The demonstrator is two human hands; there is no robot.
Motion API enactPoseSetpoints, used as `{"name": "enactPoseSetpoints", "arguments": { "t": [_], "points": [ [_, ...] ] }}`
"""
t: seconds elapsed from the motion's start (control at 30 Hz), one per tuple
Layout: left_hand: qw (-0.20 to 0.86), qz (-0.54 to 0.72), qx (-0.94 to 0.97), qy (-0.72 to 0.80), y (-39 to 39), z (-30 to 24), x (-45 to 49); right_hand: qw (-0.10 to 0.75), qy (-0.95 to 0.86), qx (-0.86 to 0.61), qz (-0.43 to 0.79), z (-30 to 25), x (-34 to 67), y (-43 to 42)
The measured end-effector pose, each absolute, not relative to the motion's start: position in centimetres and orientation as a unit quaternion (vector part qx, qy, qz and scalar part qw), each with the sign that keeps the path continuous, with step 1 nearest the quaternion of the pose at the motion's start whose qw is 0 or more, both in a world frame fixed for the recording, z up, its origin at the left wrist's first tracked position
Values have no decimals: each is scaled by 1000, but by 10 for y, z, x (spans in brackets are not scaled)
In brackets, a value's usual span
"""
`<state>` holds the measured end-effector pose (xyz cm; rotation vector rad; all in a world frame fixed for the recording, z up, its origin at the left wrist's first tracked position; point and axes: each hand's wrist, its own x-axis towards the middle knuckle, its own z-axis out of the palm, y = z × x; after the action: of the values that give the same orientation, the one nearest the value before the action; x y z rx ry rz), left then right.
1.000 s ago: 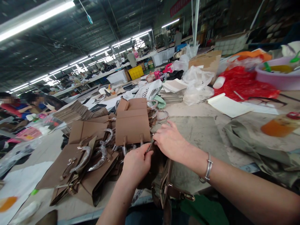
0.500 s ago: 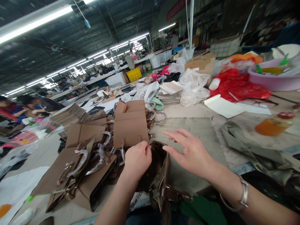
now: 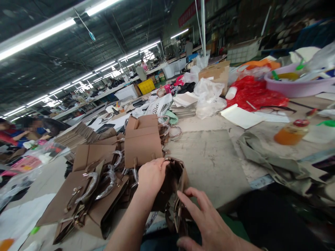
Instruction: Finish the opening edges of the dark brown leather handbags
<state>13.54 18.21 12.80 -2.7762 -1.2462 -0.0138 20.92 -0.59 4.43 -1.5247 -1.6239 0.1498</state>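
Observation:
A brown handbag [image 3: 185, 177] stands at the table's near edge, its dark opening facing up toward me. My left hand [image 3: 152, 176] is closed over the bag's far left rim, fingers curled inside out of sight. On the bag's near right side is my right hand [image 3: 202, 218], its fingers spread and the index fingertip touching the edge of the opening. Left of the hands lie several similar brown handbags [image 3: 142, 144], some with handles wrapped in clear plastic [image 3: 108, 183].
A grey cloth mat [image 3: 209, 157] lies right of the bag. Farther right are a jar of orange liquid [image 3: 291, 132], crumpled grey fabric [image 3: 272, 162], an open notebook [image 3: 242, 116] and a lilac basin [image 3: 293, 85]. Stacked brown panels [image 3: 75, 134] sit at left; people work beyond them.
My right hand has come down and toward me, from above the bag's far rim to its near right side. My left hand keeps its hold. The view has shifted slightly.

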Motion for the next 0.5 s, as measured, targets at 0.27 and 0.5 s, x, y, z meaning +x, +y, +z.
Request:
{"name": "enactPoseSetpoints", "arguments": {
  "t": [0.27,0.5],
  "points": [
    [80,2,-907,-413,181,128,139,414,-671,-615,-36,32,194,-2],
    [66,15,-898,-436,192,128,139,403,-621,-669,70,49,191,-3]
  ]
}}
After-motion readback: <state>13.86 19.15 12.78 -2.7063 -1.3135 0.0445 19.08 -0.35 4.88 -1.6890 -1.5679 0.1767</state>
